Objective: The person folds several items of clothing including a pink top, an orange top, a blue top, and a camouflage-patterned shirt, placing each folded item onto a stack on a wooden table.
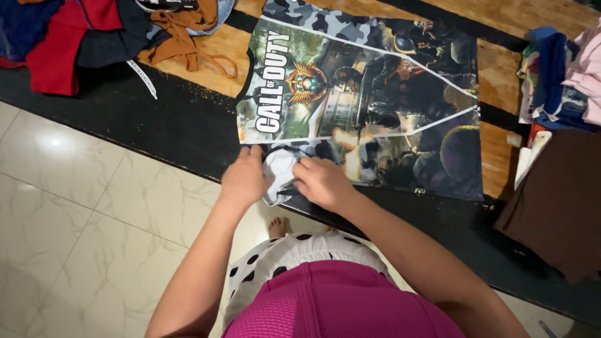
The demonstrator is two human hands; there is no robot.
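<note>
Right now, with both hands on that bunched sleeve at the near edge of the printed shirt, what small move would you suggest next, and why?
Probably draw the sleeve flat and fold it inward onto the printed shirt. The left hand and right hand both pinch it, it looks crumpled and hangs toward the table edge, while the rest of the shirt lies spread flat.

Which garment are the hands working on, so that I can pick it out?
On the dark table, between two clothes heaps, lies a flat printed jersey. Left hand and right hand pinch its near sleeve. Only it is spread flat, with camouflage and game artwork.
</note>
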